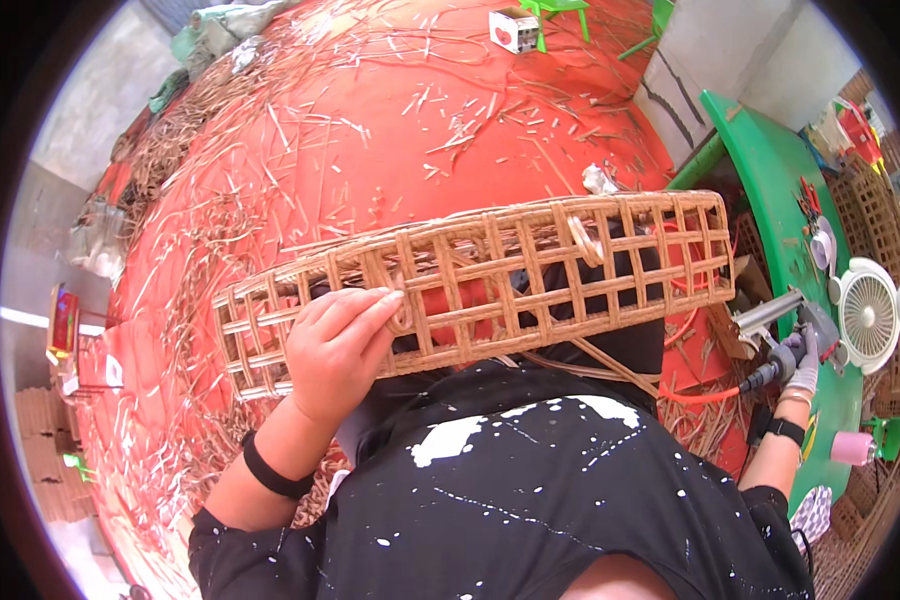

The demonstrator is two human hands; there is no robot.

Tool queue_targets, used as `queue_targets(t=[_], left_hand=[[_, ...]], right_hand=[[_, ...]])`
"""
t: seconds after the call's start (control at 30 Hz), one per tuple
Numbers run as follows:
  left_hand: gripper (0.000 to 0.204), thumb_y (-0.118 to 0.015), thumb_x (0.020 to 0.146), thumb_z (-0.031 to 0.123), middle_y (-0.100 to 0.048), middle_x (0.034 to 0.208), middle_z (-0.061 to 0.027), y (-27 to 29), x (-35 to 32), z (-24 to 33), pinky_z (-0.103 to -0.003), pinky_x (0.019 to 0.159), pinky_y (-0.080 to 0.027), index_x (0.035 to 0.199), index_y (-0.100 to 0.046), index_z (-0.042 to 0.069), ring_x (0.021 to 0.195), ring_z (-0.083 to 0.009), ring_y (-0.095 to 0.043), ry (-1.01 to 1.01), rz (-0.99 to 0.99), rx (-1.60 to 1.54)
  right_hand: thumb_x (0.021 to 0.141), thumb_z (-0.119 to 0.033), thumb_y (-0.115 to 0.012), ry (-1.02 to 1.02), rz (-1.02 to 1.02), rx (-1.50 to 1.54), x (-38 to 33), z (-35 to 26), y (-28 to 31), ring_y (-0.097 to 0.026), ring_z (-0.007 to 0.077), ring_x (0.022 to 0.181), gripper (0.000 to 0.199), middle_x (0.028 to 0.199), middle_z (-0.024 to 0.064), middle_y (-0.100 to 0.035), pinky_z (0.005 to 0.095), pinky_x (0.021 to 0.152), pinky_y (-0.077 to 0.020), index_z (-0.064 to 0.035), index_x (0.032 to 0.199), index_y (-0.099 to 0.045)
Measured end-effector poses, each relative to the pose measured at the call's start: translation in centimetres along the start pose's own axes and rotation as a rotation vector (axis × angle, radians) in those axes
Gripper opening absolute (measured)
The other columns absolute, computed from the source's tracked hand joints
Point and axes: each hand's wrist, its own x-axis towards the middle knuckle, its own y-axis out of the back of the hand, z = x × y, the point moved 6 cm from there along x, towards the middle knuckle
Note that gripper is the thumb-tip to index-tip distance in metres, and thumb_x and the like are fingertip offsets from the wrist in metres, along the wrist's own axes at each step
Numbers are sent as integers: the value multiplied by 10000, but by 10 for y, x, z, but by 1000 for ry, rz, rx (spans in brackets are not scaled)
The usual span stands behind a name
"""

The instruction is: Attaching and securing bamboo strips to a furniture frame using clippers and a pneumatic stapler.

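Observation:
A long open-weave rattan basket (518,213) lies sideways across my lap. My left hand (338,340) is closed at its left part, thumb and fingertips pinching a bent cane strip (401,316) on the lattice side. Another small cane loop (584,240) sticks out near the upper rim, right of the middle. Over at the green table, my right hand (803,362), in a pale glove, is wrapped round a grey and black air stapler (818,328). An orange hose (705,397) joins the tool's lower end. The right fingers are partly hidden.
On the green table (770,200) stand a white fan (868,315) and a pink spool (851,448), with pliers and scissors farther back. Cane scraps (160,160) litter the red floor. A small box (513,31) sits beside a green stool (560,8) at the far side.

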Motion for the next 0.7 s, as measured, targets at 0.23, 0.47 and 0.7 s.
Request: queue_targets(t=[0.23,0.47,0.7], left_hand=[[220,-701,710,-7,-677,893,-76,-16,9,3,-336,746,-511,926,-692,36,816,-235,-648,-2,-10,-51],[215,-613,798,-60,-650,962,-137,-8,-14,-18,-397,823,-478,1008,-651,-32,913,-317,-600,-66,-115,65],[233,-655,748,-12,-669,942,-118,3,-4,-6,-405,838,-476,978,-682,5,916,-311,-607,-50,-215,229]], right_hand=[[822,-310,-679,75,195,92,-29,-6,1,-468,147,522,249,611,-20,-456,293,489,-415,-173,745,-487],[803,-294,-696,275,121,62,14,2,11,-608,235,628,211,689,80,-621,358,599,-513,-102,848,-622],[879,-378,-584,438,28,-318,89,-39,17,-574,261,657,286,674,87,-541,393,562,-459,-97,863,-536]])
